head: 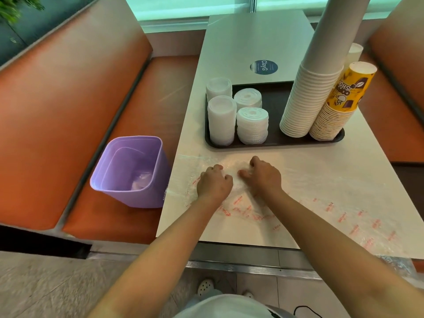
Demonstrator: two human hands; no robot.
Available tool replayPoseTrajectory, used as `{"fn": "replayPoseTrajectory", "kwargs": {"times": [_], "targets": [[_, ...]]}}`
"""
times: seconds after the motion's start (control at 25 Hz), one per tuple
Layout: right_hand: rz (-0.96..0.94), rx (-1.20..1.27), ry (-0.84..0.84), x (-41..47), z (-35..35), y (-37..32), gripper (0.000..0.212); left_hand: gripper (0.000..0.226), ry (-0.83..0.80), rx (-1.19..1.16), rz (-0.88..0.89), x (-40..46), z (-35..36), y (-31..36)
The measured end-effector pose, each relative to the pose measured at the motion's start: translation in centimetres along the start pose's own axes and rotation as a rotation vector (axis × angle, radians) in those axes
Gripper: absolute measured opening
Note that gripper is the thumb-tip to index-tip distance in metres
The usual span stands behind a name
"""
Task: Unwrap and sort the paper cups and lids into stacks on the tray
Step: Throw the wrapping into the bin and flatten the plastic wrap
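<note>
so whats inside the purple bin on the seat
Inside the purple bin, crumpled clear plastic lies at the bottom, toward the table side. The rest of the floor looks bare; the near wall hides the part of the floor closest to the camera.

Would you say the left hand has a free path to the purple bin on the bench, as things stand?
Probably yes: the purple bin stands open beside the table edge, left of the left hand, with nothing between them, though that hand is gripping the plastic wrap.

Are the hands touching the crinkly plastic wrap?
Touching. The head view shows the left hand and right hand with curled fingers bunching the plastic wrap on the table.
</note>
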State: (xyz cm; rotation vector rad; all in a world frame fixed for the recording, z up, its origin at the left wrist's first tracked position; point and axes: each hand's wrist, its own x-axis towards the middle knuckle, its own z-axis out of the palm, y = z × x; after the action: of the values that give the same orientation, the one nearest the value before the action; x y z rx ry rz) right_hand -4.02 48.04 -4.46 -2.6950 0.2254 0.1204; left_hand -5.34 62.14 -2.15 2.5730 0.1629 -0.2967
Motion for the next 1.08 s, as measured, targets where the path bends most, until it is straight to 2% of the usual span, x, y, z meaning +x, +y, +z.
{"fn": "replayPoseTrajectory", "kwargs": {"times": [0.08, 0.16, 0.36, 0.48, 0.6, 0.64, 0.76, 0.96, 1.08], "targets": [[-0.041, 0.006, 0.055, -0.1, 0.7, 0.3, 0.039, 0.051, -0.029, 0.092, -0.012, 0.1, 0.0, 0.2], [-0.08, -0.009, 0.072, -0.2, 1.2, 0.8, 0.039, 0.053, -0.062, 0.082, -0.025, 0.3, 0.0, 0.2], [-0.175, 0.077, 0.096, 0.0, 1.4, 1.6, 0.041, 0.04, -0.054, -0.033, 0.023, -0.2, 0.3, 0.3], [-0.137, 0.214, 0.033, 0.3, 0.3, 1.3, 0.041, 0.025, -0.028, -0.265, 0.051, -0.1, 0.1, 0.4], [-0.044, 0.478, -0.004, 0.5, -1.9, 0.8, 0.054, 0.012, -0.058, -0.517, 0.105, -0.2, -1.2, 1.0], [-0.033, 0.581, -0.03, 0.6, -2.7, 0.7, 0.051, 0.011, -0.087, -0.612, 0.113, -0.3, -1.8, 1.3], [-0.035, 0.955, -0.099, 0.7, -5.3, 0.5, 0.009, 0.02, -0.17, -0.792, 0.116, -0.6, -3.1, 2.1], [0.009, 1.02, 0.115, -0.3, -7.0, 1.1, 0.018, 0.044, -0.26, -0.962, 0.268, -1.0, -3.3, 2.2], [-0.015, 0.973, 0.081, -0.9, -6.9, 1.6, 0.013, 0.033, -0.36, -0.925, 0.26, -1.8, -3.5, 3.1]]}}
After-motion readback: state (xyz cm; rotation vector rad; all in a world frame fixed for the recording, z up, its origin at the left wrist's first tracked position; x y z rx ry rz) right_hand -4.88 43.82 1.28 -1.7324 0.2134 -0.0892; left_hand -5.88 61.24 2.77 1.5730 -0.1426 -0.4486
